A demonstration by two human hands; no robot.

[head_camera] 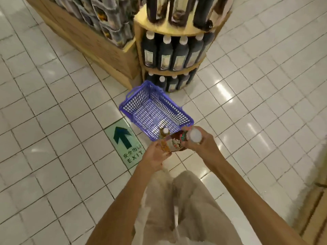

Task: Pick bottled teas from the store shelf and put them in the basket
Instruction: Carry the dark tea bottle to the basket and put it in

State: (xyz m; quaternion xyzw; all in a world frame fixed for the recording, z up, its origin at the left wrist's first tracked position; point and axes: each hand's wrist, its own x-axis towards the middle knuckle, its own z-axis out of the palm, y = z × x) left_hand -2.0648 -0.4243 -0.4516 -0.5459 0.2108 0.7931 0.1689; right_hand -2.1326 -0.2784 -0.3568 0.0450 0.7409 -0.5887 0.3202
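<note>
White tiled store floor (pixel 53 106) fills most of the view, with a green exit arrow sticker (pixel 126 140) stuck on it. Up top is a long wooden display (pixel 99 45) of packaged goods, and right next to it a round tiered shelf (pixel 174 32) packed with dark bottles with white caps (pixel 180 53). Just in front of that shelf, down on the floor, sits the purple basket (pixel 155 110), and its mesh bottom looks bare as far as I can tell.

Both bottled teas are in the person's hands, held over the near corner of the basket. The left hand (pixel 155 156) has its fingers curled around the lower body of a smaller bottle (pixel 165 138), upright-ish with the white cap pointing at the camera. The right hand (pixel 201 144) is wrapped around the upper end of a bigger bottle (pixel 178 141), fingers closed just below its big white cap (pixel 194 135), label facing up. The two bottles look like they're touching or nearly so; it's blurry there.

My guess is this is the drop-off step. I'd lower them well into the basket before letting go, one at a time, and lay them flat on the mesh so they don't tip or roll into each other.
</note>
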